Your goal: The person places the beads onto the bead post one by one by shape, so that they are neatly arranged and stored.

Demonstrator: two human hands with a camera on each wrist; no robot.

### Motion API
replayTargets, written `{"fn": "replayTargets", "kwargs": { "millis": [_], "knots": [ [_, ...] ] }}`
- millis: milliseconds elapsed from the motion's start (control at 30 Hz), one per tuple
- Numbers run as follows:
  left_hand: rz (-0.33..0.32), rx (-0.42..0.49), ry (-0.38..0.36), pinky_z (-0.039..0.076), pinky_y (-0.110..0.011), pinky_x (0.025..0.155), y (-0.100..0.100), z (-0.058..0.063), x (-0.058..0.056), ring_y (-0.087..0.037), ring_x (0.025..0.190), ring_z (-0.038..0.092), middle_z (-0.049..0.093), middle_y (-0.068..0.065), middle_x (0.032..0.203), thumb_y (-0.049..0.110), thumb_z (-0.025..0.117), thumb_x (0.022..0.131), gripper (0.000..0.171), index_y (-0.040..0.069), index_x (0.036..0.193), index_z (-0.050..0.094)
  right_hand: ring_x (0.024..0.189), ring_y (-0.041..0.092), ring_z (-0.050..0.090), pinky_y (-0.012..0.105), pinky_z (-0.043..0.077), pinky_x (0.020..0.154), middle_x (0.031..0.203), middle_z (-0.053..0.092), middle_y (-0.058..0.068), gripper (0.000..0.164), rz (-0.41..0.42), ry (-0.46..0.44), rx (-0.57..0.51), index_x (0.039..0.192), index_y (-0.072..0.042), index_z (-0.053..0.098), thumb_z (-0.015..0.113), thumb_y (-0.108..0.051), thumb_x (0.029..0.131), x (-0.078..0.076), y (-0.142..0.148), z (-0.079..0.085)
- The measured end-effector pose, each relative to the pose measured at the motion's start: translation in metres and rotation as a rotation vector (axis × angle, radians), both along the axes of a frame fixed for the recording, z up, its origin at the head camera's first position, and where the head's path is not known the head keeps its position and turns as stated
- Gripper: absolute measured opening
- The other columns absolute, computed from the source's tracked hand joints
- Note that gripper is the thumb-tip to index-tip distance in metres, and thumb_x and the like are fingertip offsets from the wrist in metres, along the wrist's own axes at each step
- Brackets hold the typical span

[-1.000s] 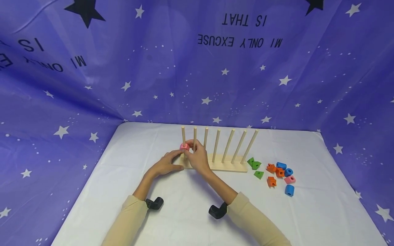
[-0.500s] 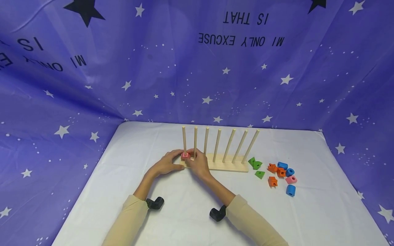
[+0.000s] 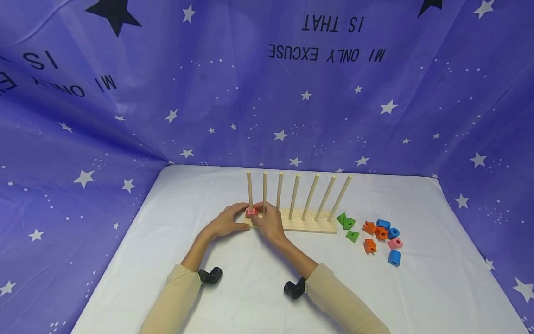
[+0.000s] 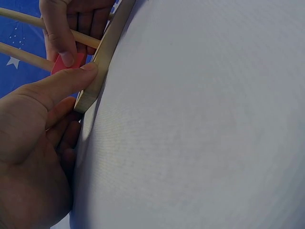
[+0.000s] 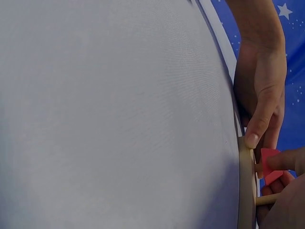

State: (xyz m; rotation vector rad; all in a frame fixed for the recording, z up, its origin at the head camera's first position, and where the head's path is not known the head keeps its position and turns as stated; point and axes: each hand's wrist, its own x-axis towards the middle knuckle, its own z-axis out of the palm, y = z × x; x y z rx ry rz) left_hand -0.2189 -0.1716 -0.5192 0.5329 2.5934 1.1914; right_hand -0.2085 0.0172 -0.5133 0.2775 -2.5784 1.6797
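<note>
A pink block (image 3: 251, 212) sits around the leftmost peg (image 3: 250, 190) of a wooden peg stand (image 3: 310, 226), low on the peg. In the right wrist view a short bit of peg shows between the pink block (image 5: 271, 177) and the base (image 5: 246, 191). My right hand (image 3: 270, 223) pinches this block, its thumb on the near side. With the left hand (image 3: 225, 223) I grip the stand's left end; its thumb (image 4: 71, 82) lies on the front edge, and the other fingers reach behind.
Several upright pegs stand along the base. To its right lie green triangular blocks (image 3: 352, 236), orange blocks (image 3: 370, 246), blue cylinders (image 3: 394, 258) and another pink block (image 3: 395, 243) on the white cloth (image 3: 250, 301). A purple starred curtain (image 3: 279, 111) hangs behind.
My right hand has moved the pink block down the leftmost peg, from partway up to near the base. The left hand has stayed at the stand's left end.
</note>
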Motion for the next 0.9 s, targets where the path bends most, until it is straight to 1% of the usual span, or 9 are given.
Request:
{"fn": "replayTargets", "kwargs": {
  "millis": [167, 300, 367, 500, 600, 667, 767, 833, 900],
  "knots": [
    [-0.002, 0.000, 0.008, 0.026, -0.060, 0.113, 0.000, 0.000, -0.001, -0.041, 0.137, 0.036, 0.044, -0.017, 0.151, 0.027, 0.077, 0.087, 0.071, 0.007, 0.148, 0.047, 0.102, 0.028, 0.065, 0.043, 0.051, 0.092, 0.104, 0.070, 0.009, 0.029, 0.007, 0.001, 0.012, 0.109, -0.001, 0.068, 0.074, 0.001, 0.080, 0.001, 0.000, 0.000],
    [-0.004, 0.003, 0.011, 0.026, -0.061, 0.112, -0.001, -0.001, -0.001, -0.042, 0.137, 0.036, 0.044, -0.018, 0.151, 0.026, 0.077, 0.086, 0.071, 0.006, 0.147, 0.047, 0.110, 0.031, 0.064, 0.045, 0.049, 0.098, 0.112, 0.069, 0.013, 0.035, 0.049, -0.022, 0.009, 0.117, 0.001, 0.064, 0.075, -0.002, 0.083, 0.002, 0.003, 0.002],
    [-0.005, -0.002, 0.007, 0.026, -0.061, 0.113, -0.002, -0.001, -0.001, -0.042, 0.137, 0.036, 0.044, -0.018, 0.151, 0.026, 0.077, 0.086, 0.071, 0.006, 0.148, 0.047, 0.117, 0.033, 0.061, 0.045, 0.047, 0.102, 0.121, 0.067, 0.016, 0.038, 0.085, -0.049, 0.023, 0.120, 0.002, 0.061, 0.074, -0.006, 0.086, 0.004, 0.007, 0.005],
    [0.004, -0.002, -0.008, 0.024, -0.061, 0.113, -0.002, 0.001, 0.000, -0.042, 0.138, 0.035, 0.043, -0.018, 0.151, 0.025, 0.077, 0.086, 0.071, 0.006, 0.148, 0.046, 0.131, 0.036, 0.050, 0.046, 0.039, 0.110, 0.139, 0.055, 0.021, 0.056, 0.176, -0.132, 0.077, 0.139, 0.003, 0.048, 0.072, -0.015, 0.092, 0.013, 0.023, 0.016],
    [0.006, -0.003, -0.013, 0.024, -0.061, 0.113, -0.002, 0.002, 0.000, -0.041, 0.138, 0.035, 0.043, -0.018, 0.152, 0.026, 0.077, 0.086, 0.072, 0.006, 0.148, 0.046, 0.131, 0.037, 0.050, 0.046, 0.040, 0.109, 0.142, 0.052, 0.022, 0.062, 0.267, -0.184, 0.087, 0.147, 0.002, 0.042, 0.069, -0.018, 0.095, 0.023, 0.045, 0.025],
    [0.004, -0.004, -0.016, 0.024, -0.061, 0.113, -0.001, 0.003, 0.000, -0.041, 0.138, 0.034, 0.042, -0.018, 0.152, 0.026, 0.077, 0.086, 0.072, 0.006, 0.148, 0.046, 0.125, 0.036, 0.055, 0.045, 0.045, 0.104, 0.137, 0.057, 0.023, 0.054, 0.325, -0.190, 0.082, 0.143, 0.004, 0.048, 0.066, -0.017, 0.097, 0.031, 0.065, 0.030],
    [0.003, -0.011, -0.022, 0.023, -0.060, 0.114, 0.001, 0.003, 0.000, -0.041, 0.139, 0.033, 0.042, -0.017, 0.153, 0.027, 0.077, 0.086, 0.073, 0.007, 0.149, 0.045, 0.114, 0.031, 0.063, 0.041, 0.052, 0.096, 0.125, 0.064, 0.020, 0.036, 0.369, -0.143, 0.099, 0.130, 0.004, 0.060, 0.064, -0.013, 0.098, 0.044, 0.100, 0.036],
    [0.014, -0.008, -0.025, 0.023, -0.060, 0.114, 0.002, 0.003, 0.001, -0.041, 0.139, 0.034, 0.042, -0.017, 0.152, 0.027, 0.078, 0.086, 0.073, 0.007, 0.149, 0.046, 0.108, 0.028, 0.066, 0.040, 0.054, 0.093, 0.119, 0.067, 0.018, 0.029, 0.347, -0.079, 0.130, 0.123, 0.003, 0.065, 0.065, -0.011, 0.097, 0.053, 0.125, 0.041],
    [0.023, -0.005, -0.031, 0.023, -0.061, 0.114, 0.002, 0.002, 0.002, -0.040, 0.139, 0.034, 0.042, -0.016, 0.153, 0.028, 0.078, 0.085, 0.073, 0.008, 0.149, 0.046, 0.105, 0.028, 0.067, 0.042, 0.054, 0.093, 0.116, 0.069, 0.016, 0.026, 0.291, -0.011, 0.166, 0.119, 0.003, 0.067, 0.066, -0.008, 0.096, 0.060, 0.151, 0.045]
  ]
}}
